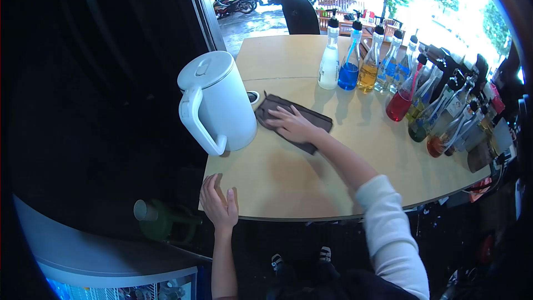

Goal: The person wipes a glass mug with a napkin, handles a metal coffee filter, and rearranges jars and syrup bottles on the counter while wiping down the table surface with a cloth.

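My right hand (292,124) lies flat with fingers spread on a dark brown folded cloth (312,115), pressing it against the light wooden table (272,183). Just left of the cloth stands a large white electric kettle (222,108), its handle turned toward the front left. A small round object with a white rim (253,97) sits between kettle and cloth, partly hidden behind the kettle. My left hand (219,202) is at the table's front left edge, below the kettle. Its fingers are extended, the thumb stands apart, and nothing is in it.
Pump bottles of coloured liquid, among them a white one (329,64), a blue one (348,72) and a red one (401,103), line the back and right edge. A green container (161,219) stands low at left. Motorbikes (236,1) are parked outside.
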The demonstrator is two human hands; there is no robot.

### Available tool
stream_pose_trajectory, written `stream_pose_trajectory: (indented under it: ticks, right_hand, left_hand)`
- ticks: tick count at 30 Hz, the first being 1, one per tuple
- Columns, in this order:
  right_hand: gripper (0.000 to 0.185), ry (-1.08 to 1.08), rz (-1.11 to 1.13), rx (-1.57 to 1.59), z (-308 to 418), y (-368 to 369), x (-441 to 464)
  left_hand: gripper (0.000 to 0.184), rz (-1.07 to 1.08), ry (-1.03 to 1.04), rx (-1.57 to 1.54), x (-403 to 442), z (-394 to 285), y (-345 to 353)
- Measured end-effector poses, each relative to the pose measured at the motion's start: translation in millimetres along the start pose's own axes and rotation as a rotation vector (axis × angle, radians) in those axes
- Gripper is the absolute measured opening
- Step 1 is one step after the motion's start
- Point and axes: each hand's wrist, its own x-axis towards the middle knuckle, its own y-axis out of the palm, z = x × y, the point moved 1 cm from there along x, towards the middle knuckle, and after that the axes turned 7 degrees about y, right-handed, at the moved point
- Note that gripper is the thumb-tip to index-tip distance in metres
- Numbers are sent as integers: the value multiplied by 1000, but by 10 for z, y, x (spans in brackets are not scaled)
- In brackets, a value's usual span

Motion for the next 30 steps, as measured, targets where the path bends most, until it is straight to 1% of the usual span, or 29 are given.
stream_pose_trajectory:
  ticks: [1,3,5,7,8,9,11,13,14,15,16,17,19,20,21,23,25,26,27,28,29,30]
  right_hand:
    - [44,-88,-16,-4,-26,-50,-266]
    - [45,-64,56,31,-54,-333,-854]
    - [46,194,-39,-73,-410,-466,-1211]
    - [48,626,-263,-179,-561,-471,-1426]
    - [49,727,-313,-243,-536,-418,-1427]
    - [49,734,-312,-249,-472,-333,-1448]
    - [49,478,-153,-323,74,-294,-1441]
    - [50,40,-86,-241,554,-112,-1658]
    - [50,42,-86,-246,564,-144,-1724]
    - [51,47,-99,-173,537,-187,-1823]
    - [51,51,-112,-100,487,-239,-1928]
    - [52,217,-165,-129,305,-328,-2016]
    - [56,687,-268,-214,-99,-337,-2208]
    - [61,871,-272,-244,-127,-323,-2198]
    - [63,928,-215,-277,-122,-248,-2124]
    - [62,849,-251,-284,262,-60,-1817]
    - [56,508,-262,-169,915,156,-1455]
    - [54,351,-264,-160,1290,310,-1257]
    - [54,230,-170,-147,1693,345,-1092]
    - [54,90,-121,-108,2023,435,-977]
    - [54,-6,-75,-75,2230,606,-860]
    - [58,-46,52,-166,2351,738,-747]
  left_hand:
    - [48,-7,8,-2,-5,10,2]
    - [48,-20,12,-13,-4,20,12]
    - [48,-28,21,-3,-8,16,2]
    - [48,-34,24,-1,-6,27,10]
    - [48,-41,27,4,-21,27,12]
    - [48,-39,28,-4,-30,23,10]
    - [47,-55,16,-16,-32,21,6]
    - [45,-72,30,-77,-43,49,-10]
    - [44,-81,43,-129,-64,69,-43]
    - [44,-81,45,-134,-101,92,-103]
    - [42,-140,20,-247,-153,126,-185]
    - [41,-202,-7,-359,-206,168,-281]
    - [38,-262,-57,-416,-378,302,-506]
    - [37,-307,-89,-430,-460,357,-595]
    - [36,-351,-121,-445,-517,398,-672]
    - [35,-390,-158,-446,-546,371,-781]
    - [34,-439,-177,-504,-501,288,-784]
    - [33,-435,-163,-522,-460,231,-729]
    - [34,-385,-126,-536,-429,201,-658]
    - [33,-330,-102,-545,-356,103,-610]
    - [33,-274,-78,-555,-264,-13,-548]
    - [33,-216,-29,-542,-165,-116,-480]
